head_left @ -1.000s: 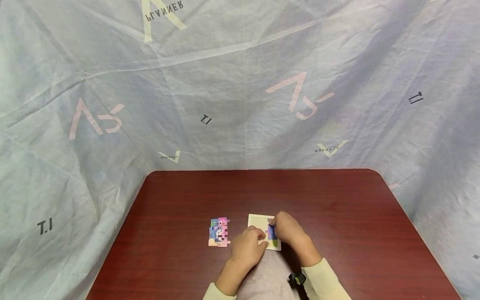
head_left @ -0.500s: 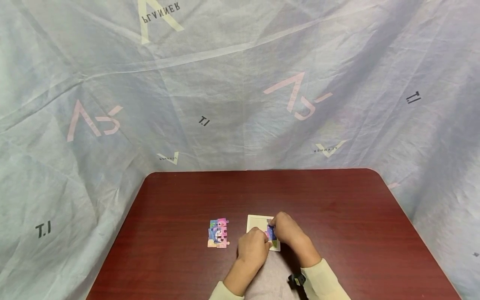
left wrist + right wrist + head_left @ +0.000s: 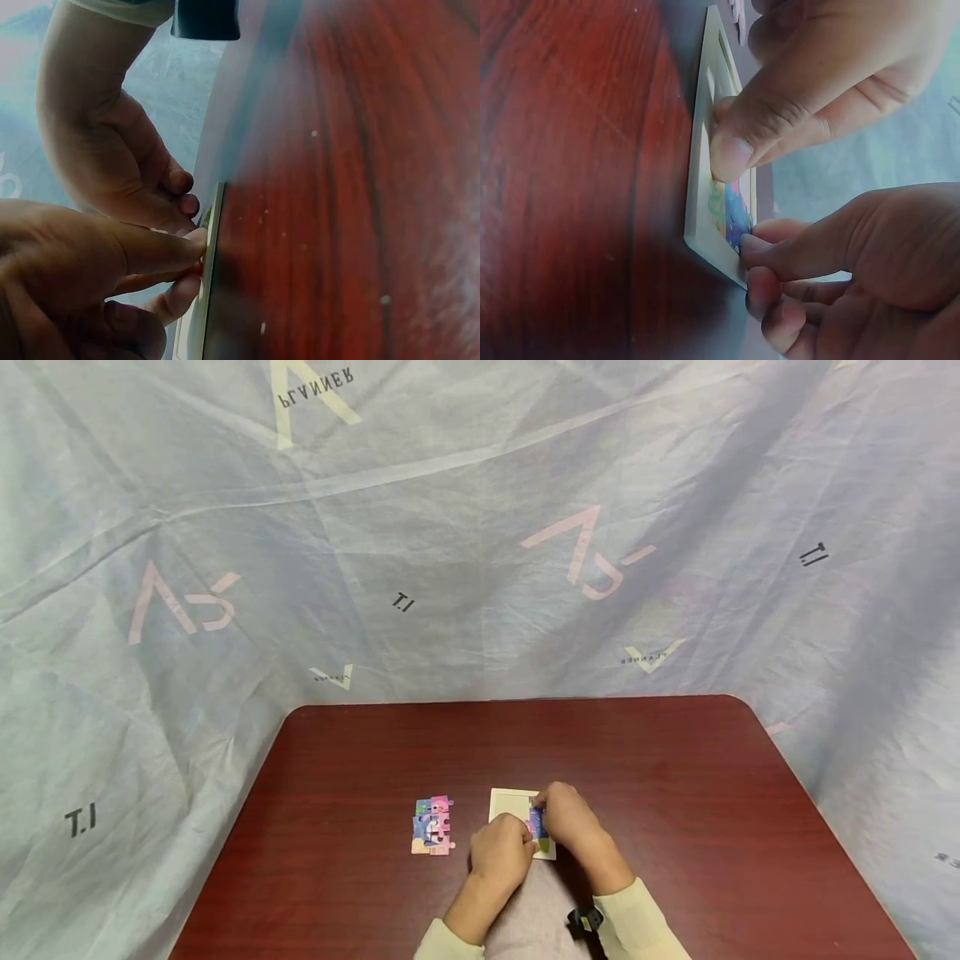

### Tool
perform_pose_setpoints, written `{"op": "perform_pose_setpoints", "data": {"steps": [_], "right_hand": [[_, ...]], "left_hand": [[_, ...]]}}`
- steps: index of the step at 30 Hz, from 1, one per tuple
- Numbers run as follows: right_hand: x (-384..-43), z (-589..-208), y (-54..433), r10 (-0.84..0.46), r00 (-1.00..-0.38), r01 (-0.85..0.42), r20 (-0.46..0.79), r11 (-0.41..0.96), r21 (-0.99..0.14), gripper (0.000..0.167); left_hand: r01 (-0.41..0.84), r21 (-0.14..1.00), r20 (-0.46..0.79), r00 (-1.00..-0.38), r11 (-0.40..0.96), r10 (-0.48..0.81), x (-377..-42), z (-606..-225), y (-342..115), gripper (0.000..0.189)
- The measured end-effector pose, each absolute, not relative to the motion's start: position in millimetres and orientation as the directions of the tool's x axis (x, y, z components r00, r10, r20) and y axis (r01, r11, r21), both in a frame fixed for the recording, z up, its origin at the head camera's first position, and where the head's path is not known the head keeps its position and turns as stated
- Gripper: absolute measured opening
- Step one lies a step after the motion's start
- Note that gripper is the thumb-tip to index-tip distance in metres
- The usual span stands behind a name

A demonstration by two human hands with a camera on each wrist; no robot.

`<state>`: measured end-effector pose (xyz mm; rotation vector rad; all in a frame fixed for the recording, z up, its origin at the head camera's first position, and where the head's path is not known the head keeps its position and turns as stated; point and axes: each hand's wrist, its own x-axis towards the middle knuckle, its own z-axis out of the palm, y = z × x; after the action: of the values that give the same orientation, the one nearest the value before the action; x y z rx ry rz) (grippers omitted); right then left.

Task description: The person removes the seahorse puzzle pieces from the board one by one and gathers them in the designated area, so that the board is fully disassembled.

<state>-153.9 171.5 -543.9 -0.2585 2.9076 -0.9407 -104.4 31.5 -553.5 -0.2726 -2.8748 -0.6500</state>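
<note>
A pale, shallow puzzle frame (image 3: 512, 802) lies on the table with a strip of colourful jigsaw pieces (image 3: 537, 823) along its right side. My left hand (image 3: 501, 853) is over the near part of the frame, thumb and forefinger pinching at a piece there; the fingertips hide most of it. At the frame's far right, my right hand (image 3: 568, 814) has curled fingers, with thumb and forefinger pinching at the edge of a blue puzzle piece (image 3: 737, 217). Both sets of fingertips are low over the frame in the right wrist view.
Left of the frame, several pink and blue jigsaw pieces (image 3: 432, 827) lie grouped on the dark red wooden table (image 3: 360, 760). A grey printed cloth (image 3: 450, 527) hangs behind and around the table. A black wrist device (image 3: 585, 922) sits by the right sleeve.
My left hand has moved right and its thumb and forefinger have closed together at the strip of pieces. The right hand stays at the frame's far right. The whole view has shifted slightly.
</note>
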Motion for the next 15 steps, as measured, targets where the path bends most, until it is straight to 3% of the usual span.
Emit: {"op": "perform_pose_setpoints", "data": {"steps": [5, 15], "right_hand": [[-154.5, -547.8, 172.7, -0.187, -0.982, -0.17, 0.039, 0.763, -0.623, 0.026], [-159.3, -551.8, 172.7, -0.266, -0.947, -0.318, 0.18, 0.697, -0.642, 0.029]], "left_hand": [[0.208, 0.423, 0.172, -0.974, 0.882, 0.146, -104.6, -552.0, 29.6, 0.037], [0.216, 0.432, 0.167, -0.973, 0.875, 0.158, -103.6, -549.6, 28.1, 0.041]]}}
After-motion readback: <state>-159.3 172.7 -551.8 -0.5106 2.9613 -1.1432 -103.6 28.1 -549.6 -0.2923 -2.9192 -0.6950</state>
